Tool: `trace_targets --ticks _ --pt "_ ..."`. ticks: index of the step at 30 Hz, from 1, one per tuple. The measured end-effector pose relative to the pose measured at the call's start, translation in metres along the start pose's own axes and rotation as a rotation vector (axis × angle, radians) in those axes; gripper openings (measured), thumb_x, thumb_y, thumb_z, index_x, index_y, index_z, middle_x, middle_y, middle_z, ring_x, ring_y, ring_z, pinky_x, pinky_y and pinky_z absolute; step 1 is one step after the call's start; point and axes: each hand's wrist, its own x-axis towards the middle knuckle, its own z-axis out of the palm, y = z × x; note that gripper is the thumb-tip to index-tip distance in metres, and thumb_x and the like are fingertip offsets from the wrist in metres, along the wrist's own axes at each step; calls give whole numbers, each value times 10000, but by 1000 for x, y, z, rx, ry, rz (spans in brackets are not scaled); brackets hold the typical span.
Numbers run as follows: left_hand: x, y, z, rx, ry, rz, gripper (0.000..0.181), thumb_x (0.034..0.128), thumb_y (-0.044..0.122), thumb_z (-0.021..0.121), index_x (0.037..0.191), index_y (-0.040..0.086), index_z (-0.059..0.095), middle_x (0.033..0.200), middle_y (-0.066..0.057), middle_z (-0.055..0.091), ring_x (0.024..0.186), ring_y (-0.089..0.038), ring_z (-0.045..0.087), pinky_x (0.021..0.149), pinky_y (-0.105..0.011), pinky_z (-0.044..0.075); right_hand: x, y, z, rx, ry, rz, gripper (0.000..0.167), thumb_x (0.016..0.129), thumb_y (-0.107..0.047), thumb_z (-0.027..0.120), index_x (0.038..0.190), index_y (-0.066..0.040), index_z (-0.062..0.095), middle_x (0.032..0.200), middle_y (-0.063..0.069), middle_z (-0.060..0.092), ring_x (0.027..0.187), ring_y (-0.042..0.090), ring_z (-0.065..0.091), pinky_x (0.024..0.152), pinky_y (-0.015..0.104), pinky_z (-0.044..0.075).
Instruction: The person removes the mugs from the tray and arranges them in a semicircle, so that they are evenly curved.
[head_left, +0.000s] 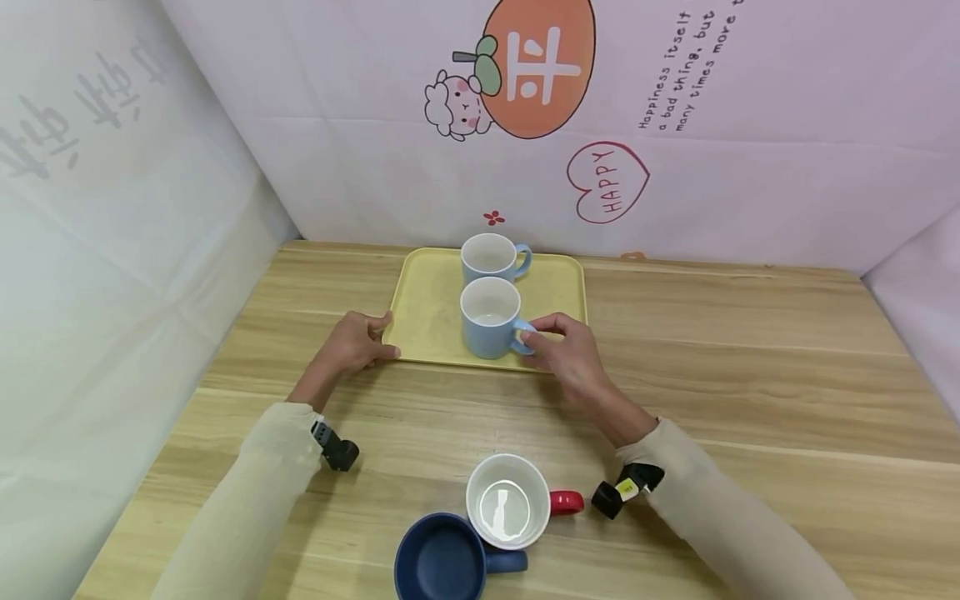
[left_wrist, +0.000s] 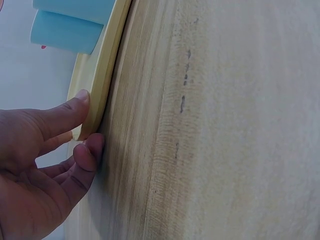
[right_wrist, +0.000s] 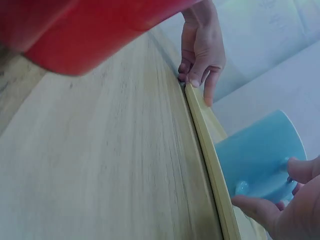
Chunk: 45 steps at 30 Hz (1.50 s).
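Two light blue mugs stand on a yellow tray [head_left: 431,321], the rear one [head_left: 489,254] directly behind the front one [head_left: 487,329]. At the tray's near left corner, the left hand [head_left: 356,340] holds the rim; the left wrist view shows its thumb on top and fingers [left_wrist: 92,150] beside and under the edge. With thumb and fingers, the right hand [head_left: 572,354] pinches the front mug's handle, on the mug's right side. In the right wrist view that mug [right_wrist: 260,155] rises from the tray beside the right hand [right_wrist: 295,205].
Nearer the person, a white mug [head_left: 508,500] with a red handle stands against a dark blue mug [head_left: 441,560] on the wooden table [head_left: 735,375]. Behind the tray hangs a printed white cloth [head_left: 375,108]. The red mug [right_wrist: 90,40] looms close in the right wrist view.
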Motion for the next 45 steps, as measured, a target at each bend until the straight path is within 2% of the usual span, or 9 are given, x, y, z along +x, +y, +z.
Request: trace_targets --ticks 4,13,22,28,39,45 --pt "0 0 -1 -5 -1 3 670 865 87 795 1429 -32 453 551 -81 563 457 -129 473 492 -270 374 0 -1 -1 -8 -24 -24 208 956 29 636 1112 144 561 1199 204 498 1031 366 621 875 456 522" --pt "3 -1 -3 -18 -9 1 673 860 76 797 1429 -34 454 558 -88 571 448 -118 458 482 -262 367 -1 -2 -5 -73 -50 -18 229 964 4 640 1129 138 555 1232 217 485 1074 375 595 858 414 535" --pt "-1 0 1 -23 6 -11 675 851 77 806 1424 -23 463 542 -71 565 444 -113 458 467 -252 350 -3 2 -9 -26 -60 -65 164 949 84 614 1071 173 551 1287 231 466 1034 311 578 860 439 535" --pt "-4 1 5 -27 10 -9 674 857 72 800 1426 -32 454 541 -82 557 446 -119 452 491 -267 358 -7 3 -16 -24 -77 -93 168 939 105 610 1059 202 544 1377 304 452 1111 345 543 846 432 541" --pt "-4 2 3 -20 12 -9 668 858 80 800 1422 -30 461 564 -93 574 456 -117 463 499 -263 379 -15 -5 -25 -8 -114 -100 160 962 82 596 1072 179 530 1399 304 429 1175 357 511 872 438 525" --pt "-4 1 2 -17 13 -2 671 857 82 802 1421 -32 458 553 -75 558 465 -115 463 492 -256 385 -22 -8 -28 -27 -123 -67 169 956 69 617 1083 159 549 1425 277 444 1248 368 475 866 375 531"
